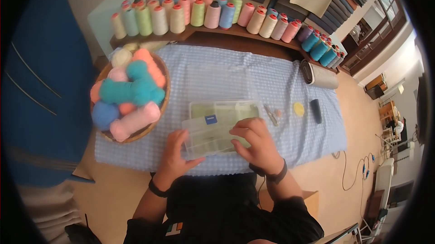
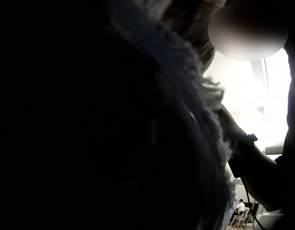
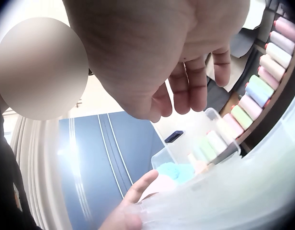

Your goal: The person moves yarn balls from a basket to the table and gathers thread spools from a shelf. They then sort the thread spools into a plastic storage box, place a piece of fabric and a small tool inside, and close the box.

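In the head view a clear plastic divider box (image 1: 249, 107) lies on the checked cloth, pale green showing through it. A see-through panel with a blue label (image 1: 211, 119) tilts over its front. My left hand (image 1: 174, 153) is at the panel's left corner, thumb stretched along the front edge and fingertips at the side. Over the box's right part is my right hand (image 1: 259, 143), fingers loosely bent, a gap between thumb and index. The right wrist view shows its fingers (image 3: 198, 91) bent above the raised panel, nothing visible between them. The left wrist view is mostly dark.
A wicker basket (image 1: 166, 90) of yarn stands left. Behind the box lies a clear plastic sheet or lid (image 1: 217, 80). Small snips (image 1: 271, 115), a yellow disc (image 1: 298, 109) and a dark flat piece (image 1: 316, 111) lie right. Thread cones (image 1: 212, 16) line the back shelf.
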Available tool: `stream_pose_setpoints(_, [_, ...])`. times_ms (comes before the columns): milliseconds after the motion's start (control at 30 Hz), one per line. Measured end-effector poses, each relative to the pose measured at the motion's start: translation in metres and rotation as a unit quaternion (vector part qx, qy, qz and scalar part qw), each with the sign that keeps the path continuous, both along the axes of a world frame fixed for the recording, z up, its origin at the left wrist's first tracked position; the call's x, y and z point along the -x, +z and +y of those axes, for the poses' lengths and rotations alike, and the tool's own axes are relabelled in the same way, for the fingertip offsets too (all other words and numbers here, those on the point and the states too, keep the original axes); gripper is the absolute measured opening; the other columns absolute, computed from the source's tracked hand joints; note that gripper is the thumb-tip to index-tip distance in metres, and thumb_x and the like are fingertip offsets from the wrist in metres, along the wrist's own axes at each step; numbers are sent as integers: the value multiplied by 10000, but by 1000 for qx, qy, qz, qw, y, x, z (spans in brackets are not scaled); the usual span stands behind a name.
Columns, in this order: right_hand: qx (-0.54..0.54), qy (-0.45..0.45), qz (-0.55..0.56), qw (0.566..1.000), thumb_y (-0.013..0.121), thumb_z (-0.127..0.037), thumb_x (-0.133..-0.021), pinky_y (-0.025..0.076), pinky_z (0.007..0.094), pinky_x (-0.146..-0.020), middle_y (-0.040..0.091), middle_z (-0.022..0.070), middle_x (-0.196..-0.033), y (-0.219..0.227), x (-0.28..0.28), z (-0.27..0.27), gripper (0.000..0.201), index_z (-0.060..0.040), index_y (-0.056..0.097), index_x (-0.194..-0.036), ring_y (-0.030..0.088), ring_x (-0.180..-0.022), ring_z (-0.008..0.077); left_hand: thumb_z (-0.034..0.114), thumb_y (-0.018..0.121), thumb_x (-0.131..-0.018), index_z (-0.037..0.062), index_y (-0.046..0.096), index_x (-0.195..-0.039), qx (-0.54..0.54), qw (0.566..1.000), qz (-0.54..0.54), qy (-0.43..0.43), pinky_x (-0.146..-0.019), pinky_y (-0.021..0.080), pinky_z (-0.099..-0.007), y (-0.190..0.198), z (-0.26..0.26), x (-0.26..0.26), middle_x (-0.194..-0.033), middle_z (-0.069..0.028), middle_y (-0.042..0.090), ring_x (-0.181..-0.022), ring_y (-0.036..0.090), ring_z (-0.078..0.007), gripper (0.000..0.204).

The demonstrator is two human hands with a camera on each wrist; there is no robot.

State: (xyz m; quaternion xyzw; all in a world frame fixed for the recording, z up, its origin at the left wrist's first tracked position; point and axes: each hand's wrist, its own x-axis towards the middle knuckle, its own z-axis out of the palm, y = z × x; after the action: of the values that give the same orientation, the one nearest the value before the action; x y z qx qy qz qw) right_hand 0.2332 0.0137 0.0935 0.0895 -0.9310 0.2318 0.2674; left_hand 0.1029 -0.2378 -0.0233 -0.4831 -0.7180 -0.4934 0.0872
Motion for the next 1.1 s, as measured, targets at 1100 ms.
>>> stream_pose_setpoints(1100, [59, 55, -40, 996, 789, 20, -785, 489, 477, -1046, 650, 100, -1186, -30, -2, 4, 345, -83, 655, -1086, 618, -1164, 367, 231, 992, -719, 58, 520, -1468, 3, 1000, -9, 15, -1023, 511, -486, 4, 0, 0, -1374, -208, 547, -1234, 573, -395, 902])
